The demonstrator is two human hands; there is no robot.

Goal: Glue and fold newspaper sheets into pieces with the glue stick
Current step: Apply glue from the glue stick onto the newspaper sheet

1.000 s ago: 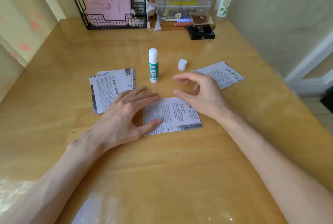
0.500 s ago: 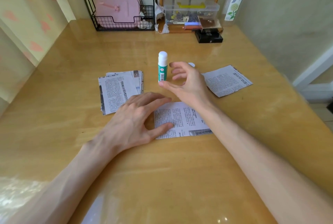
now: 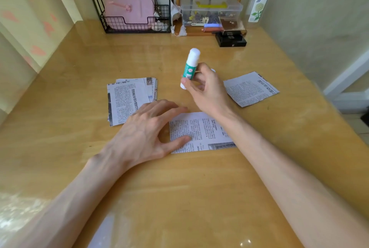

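Note:
A green and white glue stick (image 3: 190, 68), uncapped, is tilted in the air above the table, and my right hand (image 3: 205, 90) grips its lower half between thumb and fingers. A newspaper sheet (image 3: 201, 132) lies flat in front of me. My left hand (image 3: 147, 134) rests flat on the sheet's left edge, thumb pressing on the print. A stack of newspaper pieces (image 3: 129, 102) lies to the left. One folded piece (image 3: 250, 89) lies to the right. The glue cap is almost hidden behind my right hand.
At the back of the wooden table (image 3: 179, 197) stand a black wire basket (image 3: 135, 24) with a pink item, a clear plastic box (image 3: 211, 12) under a small wooden shelf, black boxes (image 3: 230, 40) and a tall bottle (image 3: 259, 2).
My right hand reached forward from above the sheet to the glue stick, closed round it and lifted it off the table, tilting it. My left hand stayed on the sheet.

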